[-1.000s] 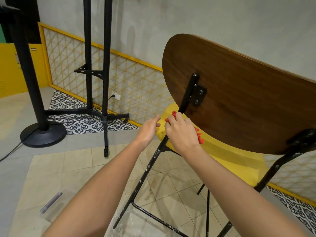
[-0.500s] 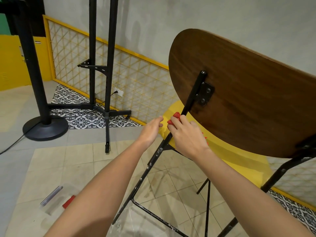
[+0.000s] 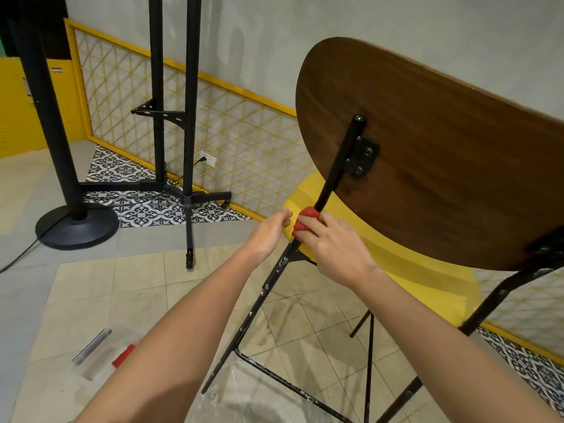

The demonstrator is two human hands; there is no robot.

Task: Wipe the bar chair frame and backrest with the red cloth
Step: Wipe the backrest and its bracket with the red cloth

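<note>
Two bare hands meet at one black upright of the bar chair frame (image 3: 338, 175), just where the tube passes the rim of the yellow seat (image 3: 412, 264). The right hand (image 3: 335, 247) has its fingers curled round the red cloth (image 3: 306, 220), which is bunched into a small wad and wrapped tight against the tube, with a sliver of red also peeking out behind the knuckles. The left hand (image 3: 268, 236) reaches in beside it, fingers nearly straight and holding nothing, their tips against the seat's edge. Above them the tube runs up to a black bolted bracket (image 3: 363, 158) on the back of the backrest (image 3: 451, 166), a broad oval of dark brown wood grain tilted towards us. Lower down, the frame's black paint is chipped and flecked with pale spots along the leg (image 3: 244, 319) and the footrest bar (image 3: 274, 377). Off to the side, a clear case (image 3: 91, 357) lies on the beige floor tiles, and a black stand with a round base (image 3: 76, 227) sits near the wall.
</note>
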